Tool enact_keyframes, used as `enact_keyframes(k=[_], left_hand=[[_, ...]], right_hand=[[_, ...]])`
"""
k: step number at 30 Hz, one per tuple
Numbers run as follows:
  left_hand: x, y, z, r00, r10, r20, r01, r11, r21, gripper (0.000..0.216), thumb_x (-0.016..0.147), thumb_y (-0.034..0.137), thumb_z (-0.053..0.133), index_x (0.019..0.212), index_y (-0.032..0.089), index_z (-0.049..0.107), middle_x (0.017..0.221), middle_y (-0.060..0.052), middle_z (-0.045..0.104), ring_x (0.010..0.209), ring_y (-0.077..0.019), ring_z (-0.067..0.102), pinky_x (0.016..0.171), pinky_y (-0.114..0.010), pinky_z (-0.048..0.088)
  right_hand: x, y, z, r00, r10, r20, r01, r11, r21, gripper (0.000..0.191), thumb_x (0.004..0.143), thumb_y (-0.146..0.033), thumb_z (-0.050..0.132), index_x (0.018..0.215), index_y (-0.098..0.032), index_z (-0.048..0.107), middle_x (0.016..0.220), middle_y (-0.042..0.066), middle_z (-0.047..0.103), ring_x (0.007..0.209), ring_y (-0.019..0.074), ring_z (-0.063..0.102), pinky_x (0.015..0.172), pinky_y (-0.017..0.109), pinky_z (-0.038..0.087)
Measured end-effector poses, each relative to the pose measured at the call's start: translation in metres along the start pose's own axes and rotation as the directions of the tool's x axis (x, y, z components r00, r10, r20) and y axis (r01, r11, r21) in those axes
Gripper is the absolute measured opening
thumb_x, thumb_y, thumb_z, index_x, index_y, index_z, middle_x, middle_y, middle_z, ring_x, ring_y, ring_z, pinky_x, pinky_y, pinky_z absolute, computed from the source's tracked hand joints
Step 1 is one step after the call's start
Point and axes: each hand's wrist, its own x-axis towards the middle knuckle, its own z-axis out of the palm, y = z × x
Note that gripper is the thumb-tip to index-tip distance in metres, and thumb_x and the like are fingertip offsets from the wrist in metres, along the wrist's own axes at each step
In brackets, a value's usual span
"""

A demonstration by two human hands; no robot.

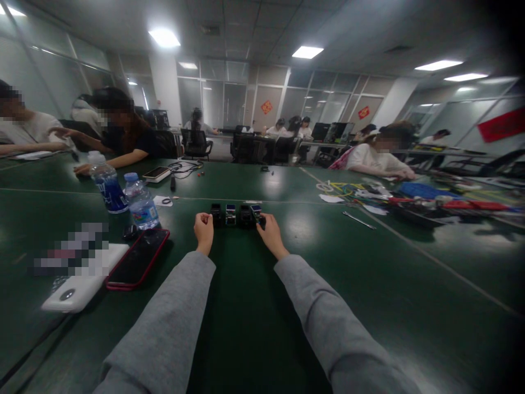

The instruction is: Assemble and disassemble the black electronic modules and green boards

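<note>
Bracketing a row of four small black blocks (237, 214), both hands rest on the green desk (369, 284). The left hand (204, 230) is clenched just beside the row's left end, holding nothing that shows. The right hand (268, 232) has its fingers pinched on the end block (257, 213). The four blocks stand side by side. Left of the fingers lie water bottles (141, 203) and a red-cased phone (137, 260), and to the right are coloured cables (430, 200). Other people sit at desks beyond.

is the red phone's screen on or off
Off: the phone lies face up, its screen plain black.
</note>
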Motion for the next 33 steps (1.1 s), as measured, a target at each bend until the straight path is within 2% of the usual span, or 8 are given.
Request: enact_keyframes(k=[3, 5, 8, 10, 18, 21, 26, 33], left_hand=[[-0.004, 0.007, -0.002, 0.998, 0.057, -0.013, -0.057, 0.998, 0.023, 0.009, 0.087, 0.028, 0.055, 0.091, 0.021, 0.055, 0.078, 0.001, 0.058, 0.073, -0.0158, 0.057, 0.074, -0.032, 0.047], [-0.007, 0.013, -0.005, 0.989, 0.144, -0.040, -0.141, 0.988, 0.061, 0.012, 0.089, 0.029, 0.051, 0.097, 0.021, 0.056, 0.081, 0.000, 0.058, 0.075, -0.0165, 0.057, 0.076, -0.033, 0.047], [-0.013, 0.022, -0.008, 0.951, 0.296, -0.086, -0.281, 0.948, 0.151, 0.018, 0.091, 0.030, 0.048, 0.105, 0.022, 0.057, 0.089, -0.003, 0.059, 0.087, -0.0193, 0.057, 0.086, -0.036, 0.045], [-0.017, 0.028, -0.010, 0.931, 0.355, -0.077, -0.334, 0.920, 0.204, 0.022, 0.093, 0.030, 0.046, 0.109, 0.022, 0.057, 0.093, -0.005, 0.060, 0.095, -0.0216, 0.057, 0.091, -0.039, 0.043], [-0.024, 0.040, -0.016, 0.914, 0.407, 0.008, -0.393, 0.878, 0.272, 0.030, 0.095, 0.030, 0.041, 0.118, 0.021, 0.058, 0.107, -0.008, 0.064, 0.112, -0.0259, 0.053, 0.100, -0.044, 0.035], [-0.027, 0.044, -0.018, 0.888, 0.459, 0.034, -0.448, 0.845, 0.294, 0.035, 0.096, 0.030, 0.041, 0.127, 0.022, 0.053, 0.115, -0.009, 0.063, 0.117, -0.0256, 0.051, 0.105, -0.045, 0.032], [-0.031, 0.044, -0.014, 0.824, 0.567, 0.000, -0.529, 0.768, 0.361, 0.047, 0.094, 0.035, 0.048, 0.138, 0.022, 0.044, 0.140, -0.014, 0.047, 0.134, -0.0277, 0.038, 0.110, -0.047, 0.025], [-0.027, 0.033, -0.008, 0.790, 0.609, -0.072, -0.546, 0.751, 0.371, 0.055, 0.091, 0.042, 0.053, 0.139, 0.018, 0.042, 0.145, -0.019, 0.039, 0.138, -0.0308, 0.033, 0.112, -0.052, 0.024]], right_hand=[[-0.001, -0.001, 0.000, 1.000, 0.002, 0.000, -0.002, 0.999, -0.043, 0.033, 0.082, -0.014, 0.054, 0.115, -0.015, 0.054, 0.113, 0.013, 0.053, 0.107, 0.0276, 0.052, 0.096, 0.044, 0.046], [-0.001, -0.001, -0.001, 1.000, 0.025, -0.005, -0.025, 0.997, -0.068, 0.033, 0.083, -0.014, 0.053, 0.116, -0.015, 0.053, 0.113, 0.013, 0.053, 0.107, 0.0282, 0.052, 0.095, 0.045, 0.047], [-0.002, 0.000, -0.001, 0.999, 0.037, -0.009, -0.037, 0.995, -0.088, 0.033, 0.083, -0.014, 0.053, 0.116, -0.015, 0.053, 0.113, 0.013, 0.052, 0.106, 0.0286, 0.052, 0.094, 0.045, 0.048], [-0.002, -0.001, -0.001, 0.999, 0.034, -0.006, -0.035, 0.995, -0.095, 0.033, 0.083, -0.014, 0.054, 0.116, -0.014, 0.053, 0.113, 0.014, 0.052, 0.106, 0.0286, 0.052, 0.094, 0.045, 0.048], [-0.002, -0.003, -0.002, 0.998, 0.056, 0.020, -0.054, 0.994, -0.097, 0.034, 0.083, -0.016, 0.058, 0.117, -0.016, 0.053, 0.114, 0.012, 0.050, 0.105, 0.0279, 0.053, 0.093, 0.044, 0.050], [-0.002, -0.002, -0.001, 0.998, 0.050, 0.026, -0.047, 0.993, -0.108, 0.035, 0.083, -0.015, 0.060, 0.117, -0.015, 0.052, 0.114, 0.013, 0.050, 0.106, 0.0285, 0.053, 0.094, 0.044, 0.049], [-0.002, 0.001, 0.000, 0.999, 0.049, 0.022, -0.046, 0.992, -0.116, 0.036, 0.082, -0.015, 0.062, 0.117, -0.015, 0.052, 0.114, 0.013, 0.050, 0.107, 0.0283, 0.052, 0.095, 0.044, 0.048], [-0.002, 0.001, 0.000, 0.999, 0.050, 0.021, -0.047, 0.992, -0.115, 0.037, 0.081, -0.013, 0.062, 0.116, -0.016, 0.051, 0.114, 0.012, 0.049, 0.106, 0.0276, 0.053, 0.095, 0.042, 0.049]])
